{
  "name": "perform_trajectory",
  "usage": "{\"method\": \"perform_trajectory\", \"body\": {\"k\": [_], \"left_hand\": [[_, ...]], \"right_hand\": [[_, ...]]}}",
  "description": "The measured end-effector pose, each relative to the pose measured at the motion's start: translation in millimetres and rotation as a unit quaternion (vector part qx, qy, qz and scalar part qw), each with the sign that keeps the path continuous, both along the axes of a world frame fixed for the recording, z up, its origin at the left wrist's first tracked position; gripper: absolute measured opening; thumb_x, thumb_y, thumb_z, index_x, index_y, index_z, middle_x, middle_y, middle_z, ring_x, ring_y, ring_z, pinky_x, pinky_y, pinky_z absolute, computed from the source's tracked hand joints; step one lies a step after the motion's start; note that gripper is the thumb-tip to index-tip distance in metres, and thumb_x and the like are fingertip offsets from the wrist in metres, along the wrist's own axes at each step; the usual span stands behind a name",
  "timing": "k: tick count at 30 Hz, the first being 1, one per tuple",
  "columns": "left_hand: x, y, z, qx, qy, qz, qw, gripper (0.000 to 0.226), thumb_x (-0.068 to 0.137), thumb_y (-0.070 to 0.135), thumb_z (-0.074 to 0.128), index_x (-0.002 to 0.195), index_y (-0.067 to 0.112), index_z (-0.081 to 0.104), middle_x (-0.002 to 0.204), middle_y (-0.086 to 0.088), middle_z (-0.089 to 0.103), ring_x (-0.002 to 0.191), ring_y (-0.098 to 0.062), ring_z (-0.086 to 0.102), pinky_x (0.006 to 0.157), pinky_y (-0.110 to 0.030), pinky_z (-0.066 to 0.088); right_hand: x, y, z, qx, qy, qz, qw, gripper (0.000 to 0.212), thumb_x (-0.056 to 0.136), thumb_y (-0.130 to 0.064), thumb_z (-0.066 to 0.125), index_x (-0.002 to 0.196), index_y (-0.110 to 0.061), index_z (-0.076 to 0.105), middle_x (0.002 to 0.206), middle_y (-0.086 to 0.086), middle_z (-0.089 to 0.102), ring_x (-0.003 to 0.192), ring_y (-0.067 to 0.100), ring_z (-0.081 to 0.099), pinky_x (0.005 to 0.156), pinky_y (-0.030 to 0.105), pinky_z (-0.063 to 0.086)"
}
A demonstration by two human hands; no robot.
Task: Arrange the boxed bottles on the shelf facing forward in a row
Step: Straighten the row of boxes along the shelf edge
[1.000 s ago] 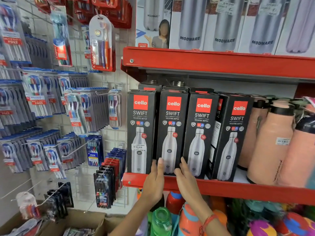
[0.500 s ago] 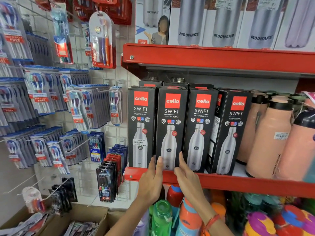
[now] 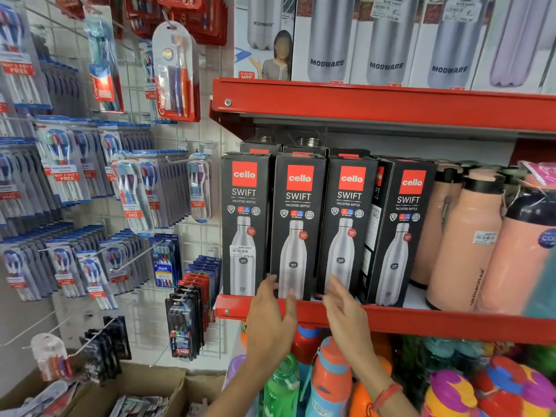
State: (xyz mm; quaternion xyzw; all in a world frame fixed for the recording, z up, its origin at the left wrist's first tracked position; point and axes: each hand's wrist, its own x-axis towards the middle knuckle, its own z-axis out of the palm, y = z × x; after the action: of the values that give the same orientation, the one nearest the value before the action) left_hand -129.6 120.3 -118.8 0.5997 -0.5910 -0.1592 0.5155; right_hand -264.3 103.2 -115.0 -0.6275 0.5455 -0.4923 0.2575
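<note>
**Hands at the foot of the boxes**

Both hands, left hand [image 3: 272, 314] and right hand [image 3: 346, 311], are spread wide and blurred, gripping nothing, at the second box [image 3: 296, 227]. Four boxes front the red shelf lip [image 3: 421, 323]; the fourth box [image 3: 400, 233] stands angled, flasks [image 3: 463, 239] just beside it.

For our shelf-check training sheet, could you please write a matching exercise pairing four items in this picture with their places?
Column one:
1. Cello Swift box with a price sticker
2. Modware bottle boxes
3. Peach flasks
4. Green bottle

Column two:
A. top shelf
B. right of the black boxes, middle shelf
C. below the middle shelf, under the left hand
D. leftmost in the front row of black boxes

Pairs: 1-D, 2-A, 3-B, 4-C.
</note>
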Motion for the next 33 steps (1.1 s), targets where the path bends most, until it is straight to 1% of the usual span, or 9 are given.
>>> {"method": "perform_trajectory", "body": {"k": [4, 7, 10, 14, 18, 19, 23, 29, 33], "left_hand": [[-35.1, -6.9, 0.1, 0.014, 0.026, -0.118, 0.993, 0.042, 0.097, 0.03, 0.046, 0.137, 0.017, 0.042, 0.136, 0.003, 0.054, 0.12, -0.017, 0.056, 0.103, -0.034, 0.045], [-58.8, -23.8, -3.9, 0.086, 0.024, -0.154, 0.984, 0.065, 0.095, 0.051, 0.036, 0.15, 0.02, 0.02, 0.149, -0.01, 0.045, 0.127, -0.032, 0.053, 0.109, -0.046, 0.041], [-73.2, -37.8, -6.6, 0.147, 0.044, -0.149, 0.977, 0.097, 0.078, 0.082, 0.021, 0.153, 0.022, 0.004, 0.136, -0.027, 0.055, 0.121, -0.035, 0.058, 0.106, -0.049, 0.043], [-80.1, -52.4, -2.0, 0.176, 0.07, -0.142, 0.972, 0.102, 0.07, 0.089, 0.011, 0.152, 0.03, -0.002, 0.125, -0.031, 0.061, 0.109, -0.043, 0.063, 0.101, -0.051, 0.046], [-76.6, -52.2, 3.6, 0.175, 0.08, -0.146, 0.97, 0.076, 0.084, 0.077, 0.014, 0.15, 0.041, 0.006, 0.125, -0.026, 0.063, 0.07, -0.033, 0.073, 0.077, -0.035, 0.06], [-75.5, -50.0, 4.0, 0.171, 0.079, -0.143, 0.972, 0.072, 0.086, 0.075, 0.014, 0.15, 0.041, 0.009, 0.122, -0.024, 0.066, 0.063, -0.031, 0.072, 0.076, -0.032, 0.06], [-71.2, -45.7, -2.5, 0.153, 0.067, -0.107, 0.98, 0.08, 0.081, 0.08, 0.014, 0.149, 0.04, 0.02, 0.115, -0.019, 0.071, 0.099, -0.042, 0.068, 0.096, -0.049, 0.051], [-63.6, -35.2, 2.6, 0.107, 0.038, -0.089, 0.989, 0.078, 0.088, 0.072, 0.02, 0.148, 0.024, 0.032, 0.063, -0.005, 0.07, 0.071, -0.03, 0.07, 0.086, -0.048, 0.056], [-63.1, -29.6, 2.0, 0.101, 0.031, -0.081, 0.991, 0.072, 0.092, 0.066, 0.022, 0.147, 0.021, 0.035, 0.076, -0.015, 0.075, 0.064, -0.022, 0.07, 0.093, -0.042, 0.053]], "right_hand": [[-29.4, -4.6, -3.1, 0.003, -0.004, -0.087, 0.996, 0.046, 0.093, -0.017, 0.049, 0.139, -0.016, 0.043, 0.143, 0.007, 0.048, 0.128, 0.02, 0.046, 0.109, 0.037, 0.036], [-40.5, -9.3, 1.0, 0.048, 0.0, -0.066, 0.997, 0.053, 0.094, -0.018, 0.046, 0.145, -0.016, 0.031, 0.15, 0.005, 0.037, 0.135, 0.021, 0.038, 0.111, 0.037, 0.031], [-44.8, -14.2, 7.4, 0.077, -0.001, -0.025, 0.997, 0.055, 0.097, -0.017, 0.041, 0.148, -0.019, 0.022, 0.137, 0.003, 0.049, 0.131, 0.03, 0.043, 0.105, 0.039, 0.035], [-47.6, -21.7, 11.7, 0.087, 0.016, -0.007, 0.996, 0.058, 0.097, -0.018, 0.037, 0.15, -0.025, 0.013, 0.116, 0.016, 0.065, 0.096, 0.03, 0.063, 0.08, 0.041, 0.045], [-52.6, -31.4, 5.6, 0.076, 0.042, 0.004, 0.996, 0.062, 0.095, -0.025, 0.037, 0.149, -0.031, 0.006, 0.057, 0.0, 0.053, 0.05, 0.014, 0.045, 0.054, 0.028, 0.034], [-53.9, -32.1, 4.7, 0.073, 0.05, 0.003, 0.996, 0.063, 0.095, -0.026, 0.037, 0.149, -0.03, 0.006, 0.053, -0.001, 0.046, 0.05, 0.014, 0.045, 0.052, 0.027, 0.033], [-57.9, -26.3, 3.8, 0.061, 0.065, 0.002, 0.996, 0.062, 0.094, -0.029, 0.038, 0.148, -0.033, 0.009, 0.053, -0.001, 0.043, 0.055, 0.016, 0.047, 0.055, 0.031, 0.034], [-56.3, -15.4, -1.3, 0.029, 0.087, -0.003, 0.996, 0.062, 0.093, -0.03, 0.041, 0.148, -0.035, 0.011, 0.058, 0.001, 0.052, 0.064, 0.019, 0.055, 0.062, 0.032, 0.038], [-53.4, -10.5, -5.2, 0.009, 0.087, 0.001, 0.996, 0.065, 0.094, -0.03, 0.044, 0.149, -0.031, 0.009, 0.059, -0.002, 0.057, 0.064, 0.015, 0.057, 0.062, 0.03, 0.041]]}}
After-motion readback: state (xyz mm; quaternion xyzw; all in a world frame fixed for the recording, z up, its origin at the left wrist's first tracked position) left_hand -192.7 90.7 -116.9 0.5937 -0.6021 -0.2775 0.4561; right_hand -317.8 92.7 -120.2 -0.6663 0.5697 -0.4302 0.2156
